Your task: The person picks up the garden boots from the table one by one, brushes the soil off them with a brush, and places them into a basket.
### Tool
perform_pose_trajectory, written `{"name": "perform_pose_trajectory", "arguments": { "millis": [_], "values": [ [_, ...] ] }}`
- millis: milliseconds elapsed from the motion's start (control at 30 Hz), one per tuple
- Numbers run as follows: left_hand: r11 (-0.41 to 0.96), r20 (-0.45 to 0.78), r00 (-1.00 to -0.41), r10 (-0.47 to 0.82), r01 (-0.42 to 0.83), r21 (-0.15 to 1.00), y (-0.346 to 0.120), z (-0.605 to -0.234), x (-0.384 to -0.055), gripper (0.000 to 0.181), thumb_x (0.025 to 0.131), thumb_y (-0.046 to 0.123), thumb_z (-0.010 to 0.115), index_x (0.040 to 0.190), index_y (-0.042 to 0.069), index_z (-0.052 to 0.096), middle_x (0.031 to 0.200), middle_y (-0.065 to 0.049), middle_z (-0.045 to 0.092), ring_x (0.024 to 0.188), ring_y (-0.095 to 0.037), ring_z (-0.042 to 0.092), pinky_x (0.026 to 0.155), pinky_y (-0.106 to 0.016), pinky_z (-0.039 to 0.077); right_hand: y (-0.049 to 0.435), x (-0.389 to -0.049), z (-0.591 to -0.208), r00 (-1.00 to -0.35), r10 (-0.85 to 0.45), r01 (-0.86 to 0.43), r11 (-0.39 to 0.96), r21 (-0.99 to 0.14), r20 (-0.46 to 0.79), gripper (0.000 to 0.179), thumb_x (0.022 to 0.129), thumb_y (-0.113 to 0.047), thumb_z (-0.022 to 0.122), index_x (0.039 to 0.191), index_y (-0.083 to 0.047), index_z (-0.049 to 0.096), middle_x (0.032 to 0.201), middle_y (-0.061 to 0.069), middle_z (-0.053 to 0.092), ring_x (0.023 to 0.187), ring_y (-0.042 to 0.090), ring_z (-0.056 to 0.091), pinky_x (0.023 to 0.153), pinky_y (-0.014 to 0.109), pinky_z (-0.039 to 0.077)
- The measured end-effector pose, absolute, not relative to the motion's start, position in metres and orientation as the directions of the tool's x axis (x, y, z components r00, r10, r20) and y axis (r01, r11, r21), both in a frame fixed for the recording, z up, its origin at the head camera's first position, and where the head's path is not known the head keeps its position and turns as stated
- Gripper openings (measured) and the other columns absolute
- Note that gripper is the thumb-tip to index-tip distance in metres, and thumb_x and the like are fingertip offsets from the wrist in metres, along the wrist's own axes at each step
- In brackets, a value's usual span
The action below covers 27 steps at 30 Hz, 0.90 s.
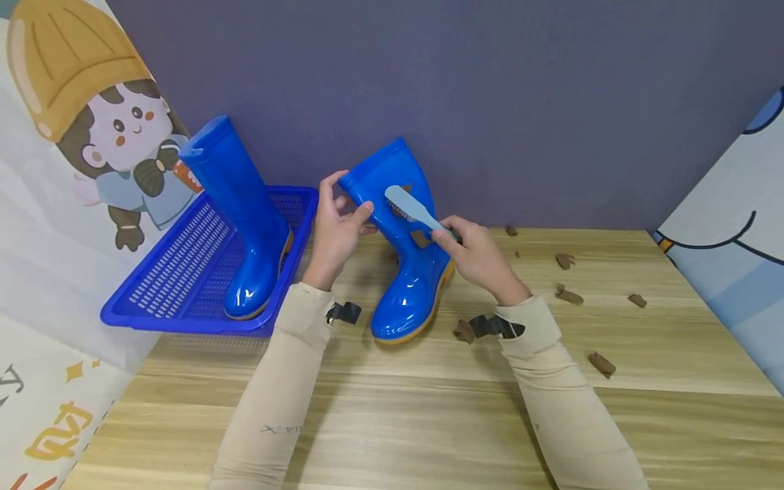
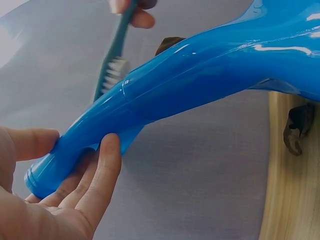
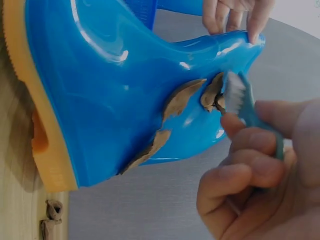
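Near the bench's [image 1: 429,415] far edge, the left hand's [image 1: 335,235] fingers are clamping the blue boot [image 1: 409,272], the right hand's [image 1: 480,255] gripping the brush [image 1: 418,209], seemingly scrubbing, clinging brown clumps [image 3: 182,97] probably calling for heelward strokes.

My head camera looks forward and down from above my sleeves [image 1: 269,408], far enough back to take in the table [image 1: 429,415], the basket [image 1: 208,329] and the wall [image 1: 527,116]. The left wrist camera sits close behind my left hand [image 2: 65,195], facing across the boot [image 2: 175,85], which runs sideways, with the table at the right edge. The right wrist camera looks, also close, past my right hand [image 3: 255,175] and the brush [image 3: 252,117] at the boot's side, the table along the left edge. All three share the boot, the brush and both hands, though the left wrist view cuts off my right hand at the top.
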State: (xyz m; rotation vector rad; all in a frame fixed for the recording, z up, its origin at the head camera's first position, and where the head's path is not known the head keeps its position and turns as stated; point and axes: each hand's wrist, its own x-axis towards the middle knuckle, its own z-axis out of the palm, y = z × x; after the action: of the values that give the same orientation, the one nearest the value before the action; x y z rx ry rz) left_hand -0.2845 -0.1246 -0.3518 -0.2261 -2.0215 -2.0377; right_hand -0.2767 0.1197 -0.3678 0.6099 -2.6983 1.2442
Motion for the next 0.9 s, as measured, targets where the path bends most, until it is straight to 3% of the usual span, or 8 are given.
{"name": "perform_pose_trajectory", "arguments": {
  "millis": [267, 533, 900],
  "values": [
    [0.009, 0.284, -0.955, -0.081, 0.284, 0.959, -0.125, -0.351, -0.284, 0.060, 0.103, 0.006, 0.057, 0.153, 0.027, 0.030, 0.146, -0.019, 0.056, 0.116, -0.037, 0.068, 0.088, -0.055, 0.061, 0.128, -0.282, -0.371, -0.931, -0.229, -0.364, 0.627, -0.689, 0.284, 0.031, 0.110, -0.025, 0.049, 0.120, 0.000, 0.063, 0.073, 0.008, 0.051, 0.054, 0.020, 0.043, 0.048, 0.031, 0.037],
    [0.016, 0.284, -0.956, -0.078, 0.283, 0.959, -0.125, -0.351, -0.282, 0.061, 0.104, 0.007, 0.057, 0.154, 0.027, 0.030, 0.146, -0.018, 0.055, 0.116, -0.036, 0.068, 0.088, -0.053, 0.062, 0.138, -0.283, -0.369, -0.954, -0.191, -0.300, 0.681, -0.668, 0.233, 0.035, 0.110, -0.030, 0.046, 0.122, 0.000, 0.062, 0.077, 0.012, 0.060, 0.055, 0.021, 0.048, 0.050, 0.034, 0.040],
    [0.021, 0.284, -0.956, -0.078, 0.283, 0.959, -0.126, -0.352, -0.284, 0.061, 0.103, 0.007, 0.058, 0.154, 0.025, 0.029, 0.147, -0.019, 0.054, 0.116, -0.036, 0.068, 0.088, -0.054, 0.062, 0.148, -0.283, -0.364, -0.963, -0.101, -0.251, 0.684, -0.685, 0.251, 0.038, 0.110, -0.033, 0.046, 0.124, -0.001, 0.063, 0.070, 0.009, 0.054, 0.052, 0.021, 0.044, 0.047, 0.033, 0.038]
  ]
}}
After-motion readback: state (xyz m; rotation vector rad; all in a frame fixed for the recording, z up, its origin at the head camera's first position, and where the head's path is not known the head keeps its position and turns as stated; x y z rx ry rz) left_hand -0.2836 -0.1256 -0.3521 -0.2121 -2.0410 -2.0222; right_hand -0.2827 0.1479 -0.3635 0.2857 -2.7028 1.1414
